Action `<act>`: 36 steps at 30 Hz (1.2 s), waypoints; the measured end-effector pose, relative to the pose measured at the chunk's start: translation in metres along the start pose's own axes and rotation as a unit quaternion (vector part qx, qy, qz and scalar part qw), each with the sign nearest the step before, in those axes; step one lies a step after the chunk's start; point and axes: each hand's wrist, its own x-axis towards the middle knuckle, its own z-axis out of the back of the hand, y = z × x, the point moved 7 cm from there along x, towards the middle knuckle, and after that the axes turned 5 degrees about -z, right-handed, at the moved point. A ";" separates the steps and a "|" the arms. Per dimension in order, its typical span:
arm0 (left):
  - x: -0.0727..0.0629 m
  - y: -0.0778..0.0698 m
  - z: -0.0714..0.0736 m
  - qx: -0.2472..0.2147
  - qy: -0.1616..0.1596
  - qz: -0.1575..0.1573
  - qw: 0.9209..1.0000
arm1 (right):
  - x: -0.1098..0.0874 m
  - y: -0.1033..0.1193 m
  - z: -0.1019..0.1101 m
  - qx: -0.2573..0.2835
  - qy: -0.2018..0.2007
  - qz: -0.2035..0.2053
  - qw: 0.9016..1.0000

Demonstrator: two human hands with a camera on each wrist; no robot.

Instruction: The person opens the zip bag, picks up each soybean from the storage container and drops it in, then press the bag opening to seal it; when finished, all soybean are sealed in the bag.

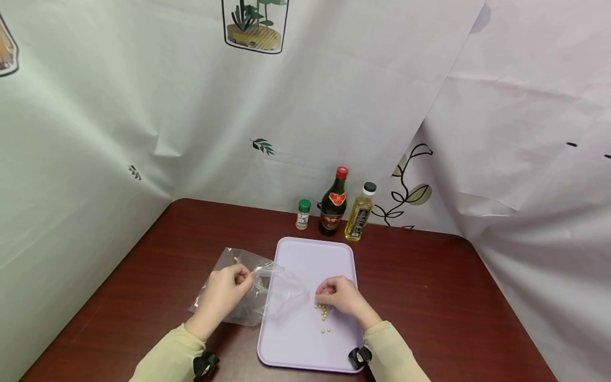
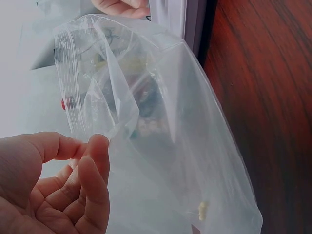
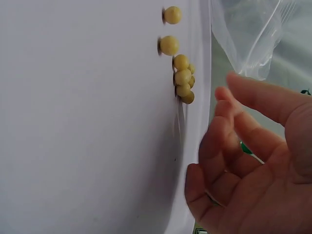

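My left hand pinches a clear zip-top plastic bag by its mouth, between thumb and forefinger. The bag lies partly over the table and its mouth end reaches across the tray's left side. A few yellow soybeans sit in the bag's corner. Over the lilac tray, my right hand hovers with bent fingers, fingertips close to a small cluster of soybeans. The thumb tip is near the forefinger in the right wrist view, with nothing visible between them. Two more soybeans lie nearer the tray's front.
Along the table's back edge stand a green-capped shaker, a dark red-capped bottle and an oil bottle with a dark green cap. Behind the dark red table hangs a white printed cloth.
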 end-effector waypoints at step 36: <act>0.001 0.003 -0.001 -0.012 0.007 0.005 1.000 | -0.002 0.006 -0.002 -0.064 0.008 0.010 0.998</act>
